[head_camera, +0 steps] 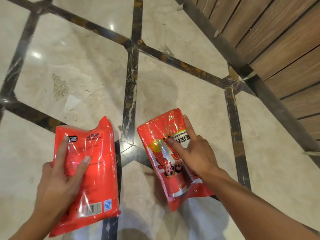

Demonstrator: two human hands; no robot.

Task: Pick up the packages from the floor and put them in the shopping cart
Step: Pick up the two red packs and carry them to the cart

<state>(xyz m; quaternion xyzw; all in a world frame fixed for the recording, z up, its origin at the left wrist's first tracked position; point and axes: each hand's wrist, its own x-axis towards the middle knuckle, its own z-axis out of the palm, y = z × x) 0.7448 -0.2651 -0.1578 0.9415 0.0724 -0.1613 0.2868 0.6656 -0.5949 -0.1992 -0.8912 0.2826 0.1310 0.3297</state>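
I hold two red plastic packages above the marble floor. My left hand (pixel 58 175) grips the left red package (pixel 98 172), whose back faces up with a barcode near its lower end. My right hand (pixel 194 151) grips the right red package (pixel 157 153), printed with two cartoon figures and a white label; fingers wrap its right edge and the thumb presses on its front. No shopping cart is in view.
The beige marble floor (pixel 78 70) has dark inlaid strips. A wood-slatted structure with a dark metal frame (pixel 277 54) stands at the upper right. My light trousers (pixel 199 220) show at the bottom.
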